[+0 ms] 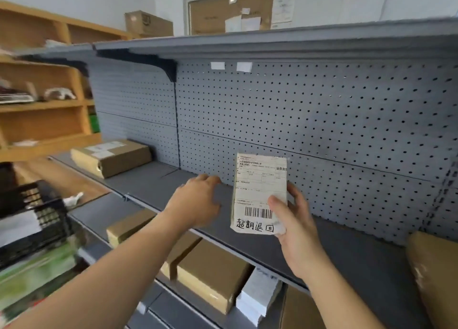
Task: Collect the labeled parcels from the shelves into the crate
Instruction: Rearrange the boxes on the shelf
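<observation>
My right hand (296, 225) grips a small white parcel (259, 184) upright by its lower right corner, just above the grey shelf (347, 251). The parcel's shipping label shows a barcode and handwritten characters. My left hand (198, 202) hovers over the shelf to the left of the parcel, fingers spread and empty, not touching it. A black plastic crate (37, 217) stands at the left edge, with white and green items inside. A brown labeled box (111, 157) lies further left on the same shelf.
Brown boxes (210, 274) and a white parcel (257, 296) sit on the lower shelf. Another brown package (433, 274) rests at the shelf's right end. A pegboard back panel (322, 120) rises behind. Wooden cubby shelves (42, 110) stand far left.
</observation>
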